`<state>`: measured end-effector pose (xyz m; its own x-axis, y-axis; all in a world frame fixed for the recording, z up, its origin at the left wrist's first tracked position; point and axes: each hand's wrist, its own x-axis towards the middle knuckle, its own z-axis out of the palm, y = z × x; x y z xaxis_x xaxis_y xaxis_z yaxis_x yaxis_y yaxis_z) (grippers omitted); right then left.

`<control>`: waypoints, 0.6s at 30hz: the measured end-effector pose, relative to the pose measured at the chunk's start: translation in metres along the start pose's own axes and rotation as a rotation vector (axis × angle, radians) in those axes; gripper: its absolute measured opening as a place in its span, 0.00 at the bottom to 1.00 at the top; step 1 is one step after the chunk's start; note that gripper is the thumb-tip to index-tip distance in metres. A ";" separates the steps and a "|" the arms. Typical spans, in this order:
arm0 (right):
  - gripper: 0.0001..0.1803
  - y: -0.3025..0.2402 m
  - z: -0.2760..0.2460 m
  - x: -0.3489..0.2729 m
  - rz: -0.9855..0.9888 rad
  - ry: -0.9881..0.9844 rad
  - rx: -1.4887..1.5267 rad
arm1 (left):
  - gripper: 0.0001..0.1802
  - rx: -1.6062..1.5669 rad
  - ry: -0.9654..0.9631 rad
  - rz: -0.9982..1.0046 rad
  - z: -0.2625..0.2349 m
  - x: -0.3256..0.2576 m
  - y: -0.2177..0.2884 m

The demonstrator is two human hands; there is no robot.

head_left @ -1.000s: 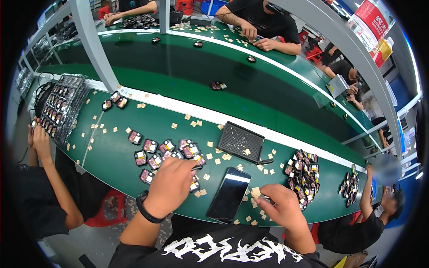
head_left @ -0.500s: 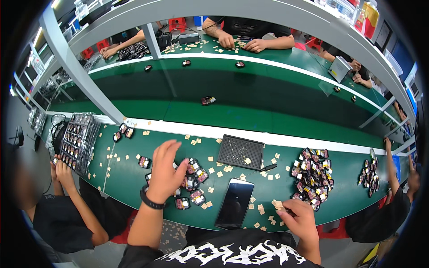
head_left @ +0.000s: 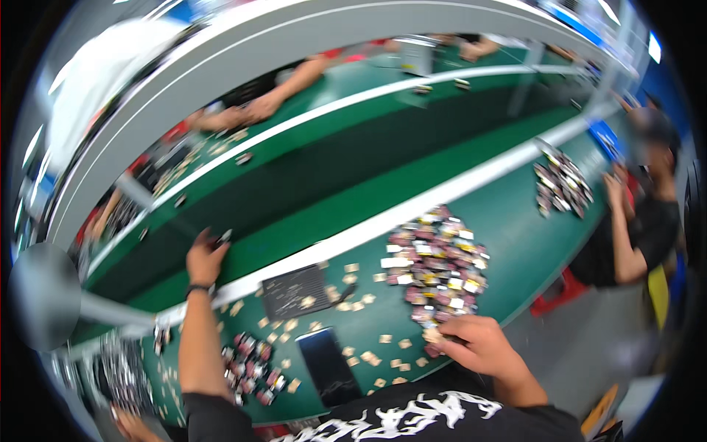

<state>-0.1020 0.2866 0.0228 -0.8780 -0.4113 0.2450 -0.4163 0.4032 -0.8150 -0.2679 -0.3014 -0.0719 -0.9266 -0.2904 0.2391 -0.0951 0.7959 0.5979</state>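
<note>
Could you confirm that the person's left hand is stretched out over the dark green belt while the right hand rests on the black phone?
Not quite: in the head view the right hand rests at the pile of small compacts, not on the black phone. The left hand does reach over the dark green belt.

A dark smartphone (head_left: 328, 365) lies flat on the green table (head_left: 515, 250), screen up. Just beyond it sits a black rectangular tray (head_left: 298, 291) bearing a few small tan chips. A white strip (head_left: 383, 225) separates the table from the dark green conveyor belt (head_left: 346, 166). 1 co-worker in a black shirt (head_left: 637, 228) sits at the right.
</note>
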 end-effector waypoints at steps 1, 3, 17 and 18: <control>0.12 0.010 0.000 -0.003 -0.005 0.025 0.000 | 0.38 -0.055 -0.004 0.004 -0.003 -0.002 -0.002; 0.12 0.014 -0.013 -0.009 0.130 -0.012 0.061 | 0.36 -0.207 -0.001 0.020 0.000 -0.007 0.011; 0.10 0.090 -0.056 -0.051 0.143 0.513 -0.104 | 0.34 -0.392 -0.722 0.798 0.217 -0.087 0.478; 0.10 0.091 -0.059 -0.057 0.149 0.525 -0.107 | 0.33 -0.370 -0.782 0.838 0.231 -0.095 0.501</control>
<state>-0.1038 0.3956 -0.0345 -0.9177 0.1078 0.3824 -0.2765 0.5178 -0.8096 -0.3119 0.2476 0.0280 -0.6328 0.7464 0.2060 0.6334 0.3458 0.6923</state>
